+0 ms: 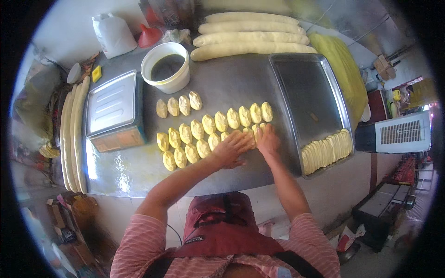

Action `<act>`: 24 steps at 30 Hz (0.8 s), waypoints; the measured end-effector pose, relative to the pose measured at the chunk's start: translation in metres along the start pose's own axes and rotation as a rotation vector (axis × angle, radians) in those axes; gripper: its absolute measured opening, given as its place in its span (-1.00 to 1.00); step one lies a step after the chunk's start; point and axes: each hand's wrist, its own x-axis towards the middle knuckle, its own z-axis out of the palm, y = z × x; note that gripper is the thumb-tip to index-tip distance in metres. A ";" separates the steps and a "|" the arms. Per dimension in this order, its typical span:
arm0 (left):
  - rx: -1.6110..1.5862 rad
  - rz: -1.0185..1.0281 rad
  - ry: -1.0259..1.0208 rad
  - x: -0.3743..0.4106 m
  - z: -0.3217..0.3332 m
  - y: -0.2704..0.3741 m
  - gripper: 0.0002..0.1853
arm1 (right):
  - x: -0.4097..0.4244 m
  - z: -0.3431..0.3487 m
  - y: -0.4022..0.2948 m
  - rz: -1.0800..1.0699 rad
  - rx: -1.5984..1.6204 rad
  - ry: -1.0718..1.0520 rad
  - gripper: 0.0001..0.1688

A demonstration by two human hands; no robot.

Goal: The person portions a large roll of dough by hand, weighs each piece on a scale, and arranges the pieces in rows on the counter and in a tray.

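Observation:
Two rows of oval dough pieces with a yellow coating lie on the metal table, a back row [209, 124] and a front row [191, 153]. My left hand [233, 148] is spread over the front row, fingers stretched to the right and touching dough; it hides some pieces. At that row's right end, my right hand [269, 140] has its fingertips on the end dough piece [256, 130]. Whether those fingers grip it or only press is hidden. Behind both rows stands a short line of paler dough pieces [184, 105].
On the right, a metal baking tray [306, 90] holds a row of thin, tightly packed dough slices [326, 151]. Long dough rolls [253, 47] lie at the back, others [74, 135] at the left. A white bucket of dark liquid [179, 81] stands near a metal-topped box [113, 104].

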 end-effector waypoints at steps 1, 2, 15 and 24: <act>0.008 -0.002 -0.023 -0.008 -0.001 -0.005 -0.12 | -0.001 0.000 0.000 -0.011 0.007 0.003 -0.47; 0.015 -0.004 -0.047 -0.020 -0.004 -0.013 -0.13 | -0.002 0.000 -0.002 -0.022 0.014 0.006 -0.44; 0.081 -0.041 -0.047 -0.079 -0.008 -0.028 -0.09 | -0.035 -0.008 -0.056 -0.030 0.029 -0.092 -0.17; -0.063 -0.218 0.054 -0.095 -0.023 -0.044 -0.06 | -0.033 0.010 -0.066 0.021 0.005 -0.025 -0.09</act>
